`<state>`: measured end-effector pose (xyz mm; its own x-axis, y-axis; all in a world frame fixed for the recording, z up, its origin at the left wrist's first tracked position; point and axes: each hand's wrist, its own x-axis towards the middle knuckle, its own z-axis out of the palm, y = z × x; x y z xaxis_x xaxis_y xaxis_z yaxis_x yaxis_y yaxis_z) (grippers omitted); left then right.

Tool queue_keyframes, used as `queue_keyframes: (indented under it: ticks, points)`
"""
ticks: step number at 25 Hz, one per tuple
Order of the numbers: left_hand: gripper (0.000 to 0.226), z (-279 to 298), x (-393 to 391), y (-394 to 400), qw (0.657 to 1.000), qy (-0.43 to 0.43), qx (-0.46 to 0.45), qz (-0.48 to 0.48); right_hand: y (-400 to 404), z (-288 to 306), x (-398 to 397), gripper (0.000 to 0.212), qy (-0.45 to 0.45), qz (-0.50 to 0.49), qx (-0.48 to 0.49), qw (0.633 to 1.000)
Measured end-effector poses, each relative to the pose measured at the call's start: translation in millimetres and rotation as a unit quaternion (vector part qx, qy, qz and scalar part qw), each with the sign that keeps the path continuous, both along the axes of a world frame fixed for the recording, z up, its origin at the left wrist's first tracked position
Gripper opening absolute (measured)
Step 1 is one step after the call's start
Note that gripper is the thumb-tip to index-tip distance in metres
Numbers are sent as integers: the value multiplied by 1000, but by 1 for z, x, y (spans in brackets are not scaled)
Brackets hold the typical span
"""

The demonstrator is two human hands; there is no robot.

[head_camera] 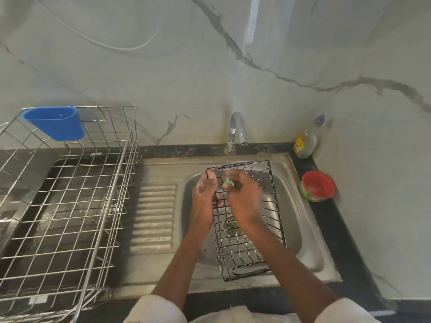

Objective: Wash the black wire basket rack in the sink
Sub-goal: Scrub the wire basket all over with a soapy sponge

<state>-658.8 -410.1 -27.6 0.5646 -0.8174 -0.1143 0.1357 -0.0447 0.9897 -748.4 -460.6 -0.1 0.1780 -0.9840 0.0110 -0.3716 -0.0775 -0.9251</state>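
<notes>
We look down on a steel sink (310,243) set into a dark counter, and we place everything by that sink. The black wire basket rack (247,220) stands in the basin, tilted, its far end raised toward the tap (236,131) and its near end resting at the basin's front rim. Our left hand (205,190) grips the rack's left edge near its far end, with soap suds on the fingers. Our right hand (245,197) lies over the rack's wires just beside the left hand, its fingers curled around a small green scrubber (228,182) pressed against the wire. The tap rises behind the sink, and no water is visible running from it. Right of the sink, a red-lidded tub (318,186) sits on the counter, with a dish soap bottle (305,142) behind it by the wall. Left of the sink, beyond the ridged drainboard (154,217), stands a large steel wire dish rack (70,206) with a blue plastic cup holder (54,122) hooked on its far rim.
</notes>
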Motion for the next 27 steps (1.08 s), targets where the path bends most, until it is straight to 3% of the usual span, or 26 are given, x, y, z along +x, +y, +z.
queue_keyframes:
  ticks: [5,8,10,14,18,23,24,27]
  points:
    - [85,4,2,-1,1000,6,0,6,-2,4,-8,32,-175,-10,123,977]
    - [101,5,2,-1,1000,18,-1,13,-5,2,-11,27,-320,-12,226,920]
    - [93,10,2,1,1000,23,-2,16,-5,0,-12,27,-350,-32,267,897]
    - [72,18,-2,3,1000,24,-7,-6,-7,-6,-9,32,-255,-44,239,936]
    - [94,7,-1,-1,999,32,11,6,-8,-7,-3,31,-216,-45,174,960]
    - [89,-5,3,0,999,45,16,6,-4,-9,1,16,-177,-77,108,975]
    - [85,-2,5,1,999,46,15,10,-7,-10,2,14,-144,-80,83,983]
    - [57,6,5,3,999,41,29,21,-14,-14,14,16,98,-36,-86,991]
